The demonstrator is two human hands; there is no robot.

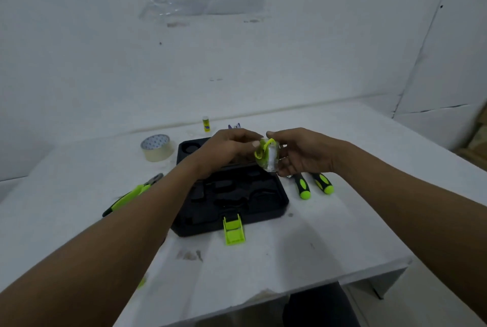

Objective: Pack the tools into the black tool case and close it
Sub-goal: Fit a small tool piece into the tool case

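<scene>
Over the open black plastic tool case (266, 201), my left hand (224, 151) and right hand (303, 151) meet, both pinching a small lime-green-and-silver object in clear wrap (267, 154), probably a tape measure, held between them above the case's hinge line. Packing has barely begun, I judge: the moulded recesses below my hands look empty, the green-handled pliers (131, 193) lie beyond my left forearm, and two green-and-black screwdriver handles (312, 185) sit just under my right hand. Next I must find this piece's matching recess and press it home.
</scene>
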